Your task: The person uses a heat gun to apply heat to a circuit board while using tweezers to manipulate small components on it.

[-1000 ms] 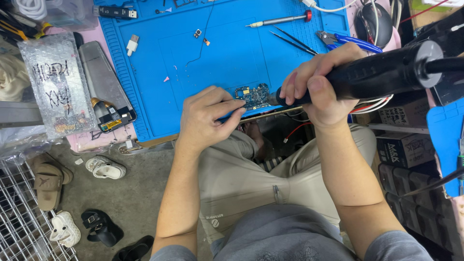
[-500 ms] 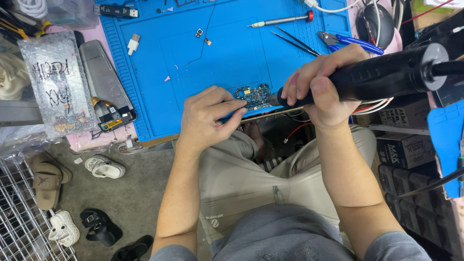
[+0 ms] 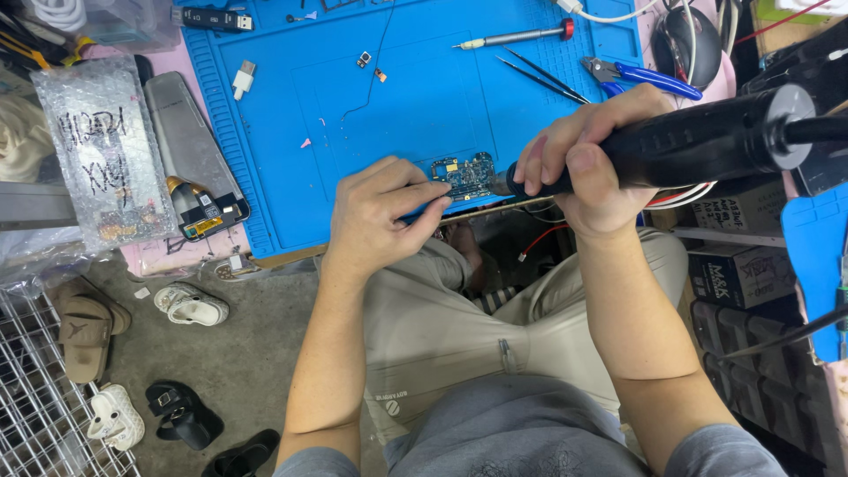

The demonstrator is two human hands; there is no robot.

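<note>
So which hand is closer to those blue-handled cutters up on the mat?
Right. The right hand grips the black tool just below the blue-handled cutters; the left hand sits farther away.

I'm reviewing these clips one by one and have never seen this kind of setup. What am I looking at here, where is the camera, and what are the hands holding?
The one camera sits on the person's head and looks down past the knees. On the bench lies a blue mat. The left hand pinches a thin blue tool against a small circuit board at the mat's near edge. The right hand grips a thick black handpiece, its tip at the board. Farther back lie tweezers, a screwdriver and blue-handled cutters. Left of the mat is a bubble-wrap bag. Sandals lie on the floor below.
</note>
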